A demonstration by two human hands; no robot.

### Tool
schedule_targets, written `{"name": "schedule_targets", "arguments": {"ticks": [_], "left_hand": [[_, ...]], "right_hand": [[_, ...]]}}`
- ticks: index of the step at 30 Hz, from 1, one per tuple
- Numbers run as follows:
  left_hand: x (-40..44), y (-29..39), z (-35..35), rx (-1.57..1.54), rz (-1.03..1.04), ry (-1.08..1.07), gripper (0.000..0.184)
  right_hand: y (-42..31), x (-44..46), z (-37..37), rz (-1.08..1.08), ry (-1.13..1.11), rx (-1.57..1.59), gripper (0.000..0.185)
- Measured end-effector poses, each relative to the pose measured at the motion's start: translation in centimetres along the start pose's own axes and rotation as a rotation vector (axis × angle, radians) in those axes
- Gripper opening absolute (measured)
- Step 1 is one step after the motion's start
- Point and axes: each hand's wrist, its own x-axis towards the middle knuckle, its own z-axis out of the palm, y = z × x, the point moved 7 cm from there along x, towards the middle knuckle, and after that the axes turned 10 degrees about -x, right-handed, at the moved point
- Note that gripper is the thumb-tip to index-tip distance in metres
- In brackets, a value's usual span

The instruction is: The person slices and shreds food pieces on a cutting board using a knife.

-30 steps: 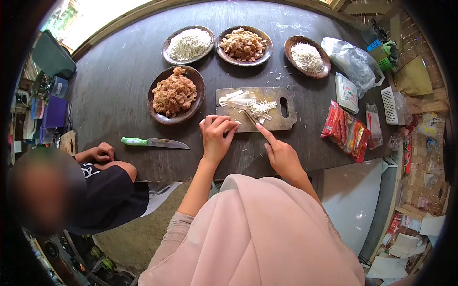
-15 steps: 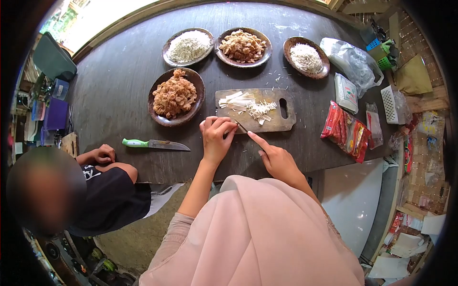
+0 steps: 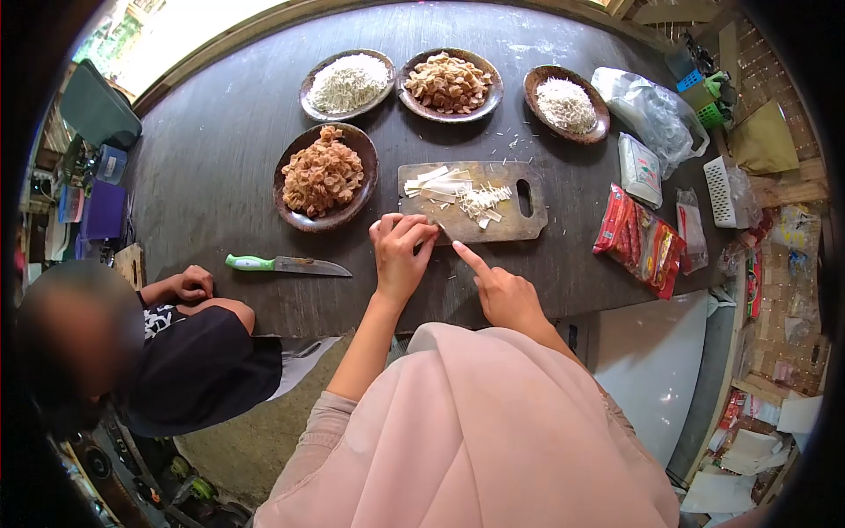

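Observation:
A wooden cutting board [image 3: 519,231] lies on the dark table, with pale flat strips [image 3: 437,184] on its left part and thin cut sticks [image 3: 484,201] in the middle. My left hand [image 3: 402,251] is closed at the board's lower left corner, its fingertips pressed on a small piece that they mostly hide. My right hand [image 3: 506,290] is wrapped round a small knife, index finger stretched along it. The knife's dark blade [image 3: 444,233] points up and left, its tip close to my left fingertips. The knife's handle is hidden in my right hand.
A green-handled knife [image 3: 290,265] lies left of my left hand. Bowls of brown chips [image 3: 324,172] and of white shreds [image 3: 349,84] stand behind. Red sausage packets [image 3: 638,242] and a plastic bag [image 3: 656,119] lie right. A person [image 3: 198,361] sits at the left edge.
The knife and my right hand have moved left and down, from over the cut sticks to the board's lower left corner. The seated person's head has shifted slightly.

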Motion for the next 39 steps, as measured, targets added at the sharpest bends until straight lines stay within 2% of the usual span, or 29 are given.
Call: {"name": "schedule_targets", "arguments": {"ticks": [8,14,17,19,25,39], "left_hand": [[-0.1,0.2,0.0,0.033,0.018,0.024,0.013],[-0.1,0.1,0.0,-0.012,0.046,0.046,0.013],[-0.2,0.2,0.1,-0.015,0.046,0.036,0.012],[-0.1,0.1,-0.1,-0.012,0.050,0.041,0.011],[-0.1,0.0,0.1,-0.033,0.043,0.030,0.011],[-0.1,0.2,0.0,-0.014,0.025,0.051,0.014]], "right_hand": [[-0.5,1.5,0.4,-0.039,0.074,-0.065,0.080],[0.1,0.5,0.9,0.007,0.034,-0.049,0.075],[-0.6,1.6,0.5,-0.038,0.120,-0.007,0.073],[-0.5,1.1,0.3,-0.002,0.042,-0.059,0.072],[0.9,-1.7,0.2,0.029,0.015,-0.022,0.072],[1.6,1.0,-1.8,0.052,0.051,0.035,0.067]]}}
